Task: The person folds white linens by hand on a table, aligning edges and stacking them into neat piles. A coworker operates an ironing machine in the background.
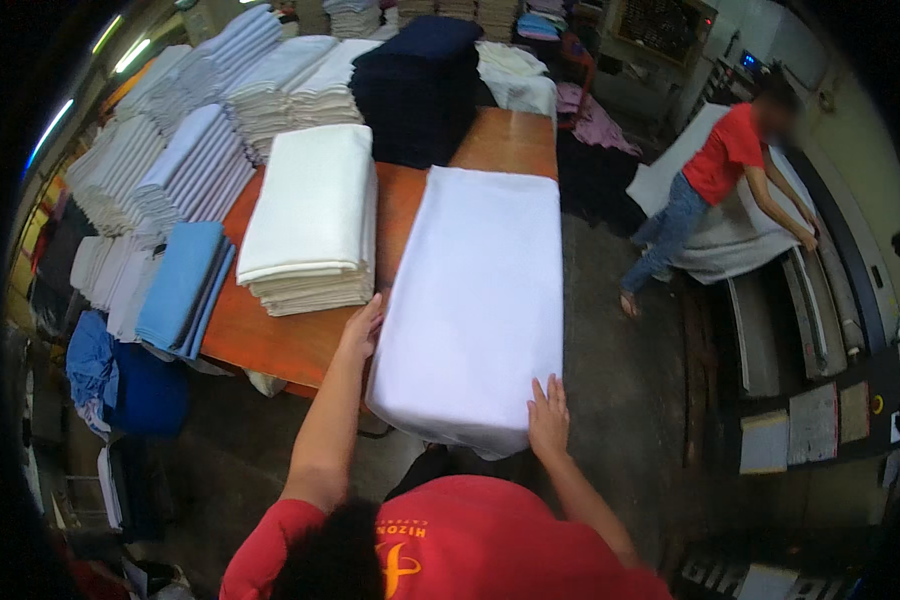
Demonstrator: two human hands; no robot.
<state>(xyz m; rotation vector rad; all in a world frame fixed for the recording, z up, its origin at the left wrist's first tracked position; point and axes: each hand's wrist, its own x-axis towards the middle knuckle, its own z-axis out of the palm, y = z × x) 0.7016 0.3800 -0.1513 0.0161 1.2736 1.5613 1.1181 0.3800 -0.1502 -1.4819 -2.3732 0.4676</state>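
Note:
Before me a tall stack of folded white cloth (480, 292) stands at the near right end of an orange-brown table (285, 345). My left hand (361, 330) rests against the stack's left side, its fingers partly hidden in the gap beside it. On the near right corner of the top cloth lies my right hand (549, 416), palm down with the fingers slightly spread. Neither hand is closed around anything. Just left of the white stack is a stack of folded cream cloths (307, 206).
Behind stands a navy cloth stack (416, 90). More folded white cloths (195, 157) and blue cloths (184, 285) line the table's left side. A blue bin (150, 390) is below. At right, a person in red (727, 157) handles a white sheet (742, 225) at a long machine (817, 315).

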